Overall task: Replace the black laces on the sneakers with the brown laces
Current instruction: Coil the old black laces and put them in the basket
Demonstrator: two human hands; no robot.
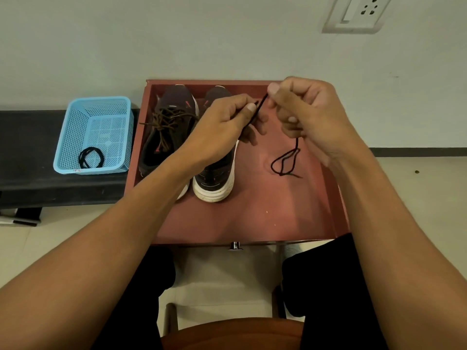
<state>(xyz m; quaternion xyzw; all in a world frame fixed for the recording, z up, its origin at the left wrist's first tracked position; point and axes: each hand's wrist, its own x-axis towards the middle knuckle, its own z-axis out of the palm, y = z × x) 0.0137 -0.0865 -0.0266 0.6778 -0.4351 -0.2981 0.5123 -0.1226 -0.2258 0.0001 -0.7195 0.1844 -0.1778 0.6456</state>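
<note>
Red table point(252, 218) bearing two sneakers point(214, 183) and a looped dark lace point(284, 162), black bench point(25, 147) bearing blue basket point(69, 137)

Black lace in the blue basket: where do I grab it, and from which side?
I'd pinch the bunched strands of the black lace from straight above: it lies coiled flat in the near corner of the blue basket, whose walls block any sideways approach.

The person wears black trousers point(326, 294); both forearms point(141, 213) are bare.

Sneakers point(214, 178) block the tray's point(252, 221) left half; its near right floor lies open
</note>
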